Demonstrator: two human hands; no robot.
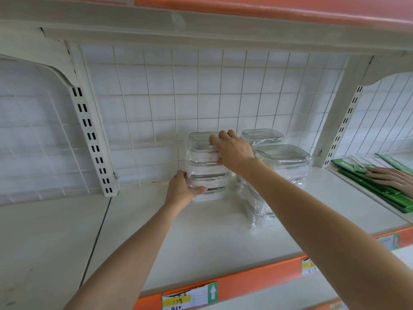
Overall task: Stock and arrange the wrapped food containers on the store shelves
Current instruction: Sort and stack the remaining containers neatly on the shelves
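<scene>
A plastic-wrapped stack of clear food containers [202,166] stands near the back of the white shelf [201,238]. My left hand [182,189] grips its lower left corner, thumb on the front. My right hand [232,148] lies over the top lid, fingers on the lid and thumb against the stack's right side. Two more wrapped stacks stand to the right: one at the back [261,136] and a taller one in front [282,157], partly hidden by my right forearm.
A wire grid back panel [201,97] closes the rear. White slotted uprights [93,142] stand left and right. On the neighbouring shelf at right, another person's hand [393,177] rests on green flat packs [368,186]. Price tags [187,298] sit on the orange shelf edge.
</scene>
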